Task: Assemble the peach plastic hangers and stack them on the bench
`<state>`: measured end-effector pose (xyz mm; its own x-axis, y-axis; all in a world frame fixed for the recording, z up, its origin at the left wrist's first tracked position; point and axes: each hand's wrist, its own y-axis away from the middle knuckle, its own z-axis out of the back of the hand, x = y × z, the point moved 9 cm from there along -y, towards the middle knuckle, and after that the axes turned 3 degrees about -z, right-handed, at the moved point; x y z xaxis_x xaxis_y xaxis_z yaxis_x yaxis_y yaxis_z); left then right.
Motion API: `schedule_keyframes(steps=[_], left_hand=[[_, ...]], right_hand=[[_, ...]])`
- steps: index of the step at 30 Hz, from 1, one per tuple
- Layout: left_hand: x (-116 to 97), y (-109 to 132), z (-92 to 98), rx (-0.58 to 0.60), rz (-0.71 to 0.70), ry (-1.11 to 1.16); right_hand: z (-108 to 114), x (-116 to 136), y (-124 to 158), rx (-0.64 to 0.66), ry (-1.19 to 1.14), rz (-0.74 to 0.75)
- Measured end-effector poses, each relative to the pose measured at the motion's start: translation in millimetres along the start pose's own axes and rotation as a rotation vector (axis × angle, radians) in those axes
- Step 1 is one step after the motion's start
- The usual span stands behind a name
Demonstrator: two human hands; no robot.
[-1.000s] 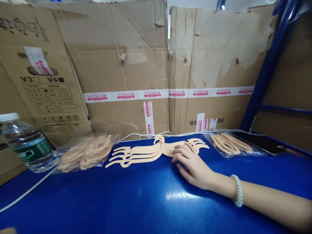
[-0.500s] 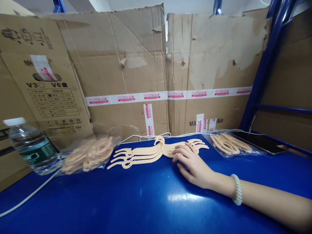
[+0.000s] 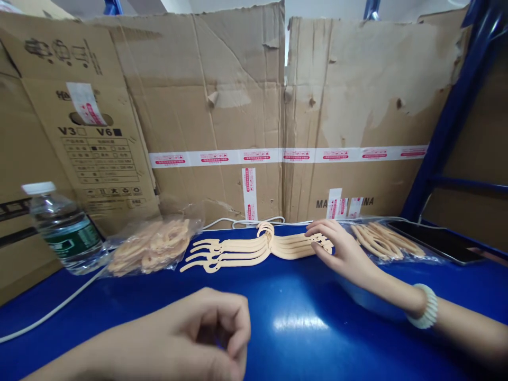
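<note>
Several beige hangers [image 3: 242, 253] lie overlapped in a row on the blue tabletop [image 3: 286, 301], their hooks gathered at the middle. My right hand [image 3: 343, 251], with a pale twisted bracelet at the wrist, is over their right ends. Its fingers are stretched and slightly bent, and I cannot tell whether the tips touch the hangers. In the lower left foreground is my left hand [image 3: 190, 338], well in front of the hangers. Its fingers curl in toward the thumb, with blue showing through the gap and nothing visible inside.
Left of the hangers is a clear plastic bag of beige hangers [image 3: 153, 248], beside a water bottle [image 3: 65, 227]. On the right are another bagged bunch [image 3: 387, 241] and a dark tablet [image 3: 436, 242]. A white cable [image 3: 51, 309] runs along the table; cardboard sheets [image 3: 214, 121] stand behind.
My left hand has come into view at the lower left. My right hand has slid right along the hangers to their ends. The whole view has shifted slightly.
</note>
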<state>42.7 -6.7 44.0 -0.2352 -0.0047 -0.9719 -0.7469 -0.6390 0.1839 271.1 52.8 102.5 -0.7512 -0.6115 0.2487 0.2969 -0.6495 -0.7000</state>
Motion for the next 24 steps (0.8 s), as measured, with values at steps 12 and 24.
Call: schedule_keyframes(steps=[12,24], left_hand=[[26.1,-40.9,61.0,-0.507,-0.214,-0.165],[27.3,-37.8,59.4,-0.543,-0.231,-0.109]], right_hand=[[-18.9,-27.4,33.1,0.172,0.103,-0.045],[-32.8,-27.6,43.3,0.285,0.112,-0.002]])
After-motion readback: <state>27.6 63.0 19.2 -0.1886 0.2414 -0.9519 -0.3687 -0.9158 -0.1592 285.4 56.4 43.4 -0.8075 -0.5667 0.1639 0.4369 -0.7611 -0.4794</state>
